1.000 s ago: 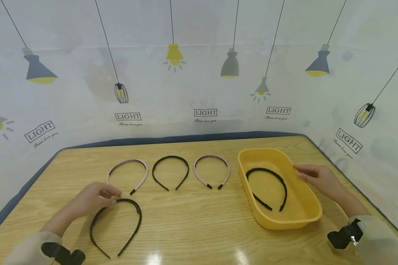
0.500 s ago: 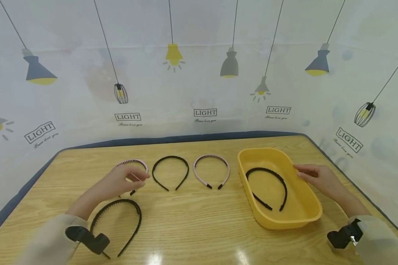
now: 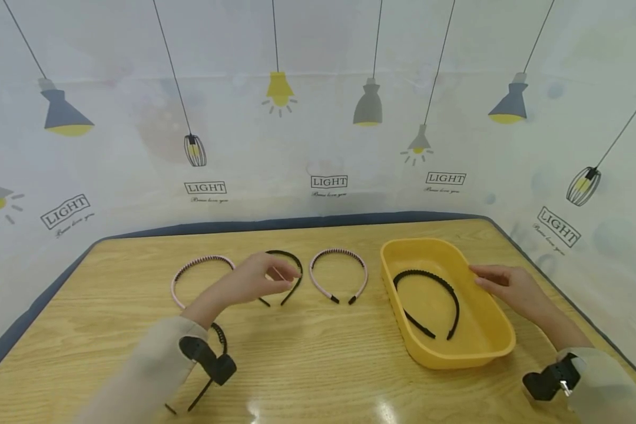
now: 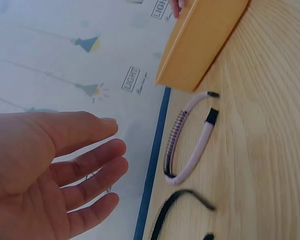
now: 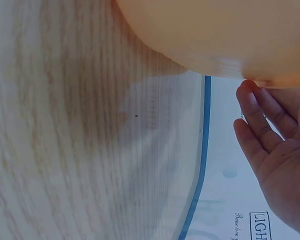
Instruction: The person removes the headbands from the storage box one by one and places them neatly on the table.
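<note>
My left hand [image 3: 251,280] hangs over the table with its fingers loosely bent and nothing between them. Part of a black headband [image 3: 297,259] lies hidden behind it. To the right of that is a pink headband [image 3: 339,250] with dark teeth, and another pink headband [image 3: 204,258] lies to the left. My left sleeve and wrist cover much of a toothed black headband [image 3: 222,335] nearer the front. At the right, my right hand [image 3: 514,288] pinches the rim of a yellow plastic basket [image 3: 445,360]. Inside the basket is one black headband [image 3: 426,272].
The wooden table [image 3: 323,353] has a dark blue border along its back. Behind it hangs a pale cloth [image 3: 254,141] printed with lamps. A black strap with a camera mount [image 3: 209,359] sits on the left wrist, and a similar one on the right.
My left hand has lifted off the front black headband and moved to the right, past the left pink headband, to above the back black one. The right hand and basket have stayed put.
</note>
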The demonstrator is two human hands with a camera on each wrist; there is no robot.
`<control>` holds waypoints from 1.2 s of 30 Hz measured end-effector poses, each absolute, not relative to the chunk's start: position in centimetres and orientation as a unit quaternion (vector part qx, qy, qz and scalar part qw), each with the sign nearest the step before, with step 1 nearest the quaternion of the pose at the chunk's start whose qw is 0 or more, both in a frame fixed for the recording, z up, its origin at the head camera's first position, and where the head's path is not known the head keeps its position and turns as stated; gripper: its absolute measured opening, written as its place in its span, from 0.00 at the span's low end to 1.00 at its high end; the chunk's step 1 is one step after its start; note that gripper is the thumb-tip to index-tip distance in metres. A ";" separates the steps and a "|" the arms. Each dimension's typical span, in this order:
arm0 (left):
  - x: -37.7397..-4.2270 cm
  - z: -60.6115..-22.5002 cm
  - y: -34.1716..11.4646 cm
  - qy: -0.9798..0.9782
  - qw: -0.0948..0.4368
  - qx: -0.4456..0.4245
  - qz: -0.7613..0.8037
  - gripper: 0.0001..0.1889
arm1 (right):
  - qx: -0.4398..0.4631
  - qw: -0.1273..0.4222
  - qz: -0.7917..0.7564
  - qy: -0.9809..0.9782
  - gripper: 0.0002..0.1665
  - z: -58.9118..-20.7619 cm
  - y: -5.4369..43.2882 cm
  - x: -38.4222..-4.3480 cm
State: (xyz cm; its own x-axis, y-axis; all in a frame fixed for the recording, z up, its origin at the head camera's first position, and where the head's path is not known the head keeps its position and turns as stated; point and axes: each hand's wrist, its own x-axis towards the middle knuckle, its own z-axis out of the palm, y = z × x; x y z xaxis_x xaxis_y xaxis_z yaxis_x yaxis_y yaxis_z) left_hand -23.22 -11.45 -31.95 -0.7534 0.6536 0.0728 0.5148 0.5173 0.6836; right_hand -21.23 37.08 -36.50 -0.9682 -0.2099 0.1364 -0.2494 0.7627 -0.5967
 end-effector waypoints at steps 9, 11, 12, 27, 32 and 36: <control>-24.1 -32.1 -6.9 0.832 0.134 0.364 0.396 0.13 | 0.122 0.034 0.334 -0.934 0.24 -36.7 37.1 -21.1; -24.3 -32.3 -5.9 0.830 0.145 0.360 0.402 0.13 | 0.121 0.035 0.332 -0.935 0.25 -36.7 37.1 -21.1; -24.4 -32.4 -5.4 0.828 0.148 0.359 0.404 0.13 | 0.121 0.035 0.331 -0.935 0.25 -36.8 37.1 -21.0; -25.0 -32.4 1.2 0.807 0.166 0.387 0.414 0.13 | 0.123 0.034 0.335 -0.933 0.25 -36.6 37.1 -21.0; -25.1 -32.4 3.4 0.796 0.176 0.397 0.421 0.12 | 0.128 0.032 0.338 -0.932 0.25 -36.5 37.0 -21.0; -25.4 -32.7 5.0 0.791 0.182 0.401 0.424 0.11 | 0.129 0.033 0.338 -0.932 0.25 -36.5 37.1 -21.0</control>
State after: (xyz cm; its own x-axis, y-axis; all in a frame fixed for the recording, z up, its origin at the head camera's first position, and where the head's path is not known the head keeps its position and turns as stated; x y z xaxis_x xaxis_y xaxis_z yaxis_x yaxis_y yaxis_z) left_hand -25.43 5.01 -32.74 -0.6128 0.7885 0.0521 0.4795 0.3187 0.8176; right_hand -21.02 37.08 -36.48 -0.9646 -0.2174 0.1490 -0.2624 0.7389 -0.6207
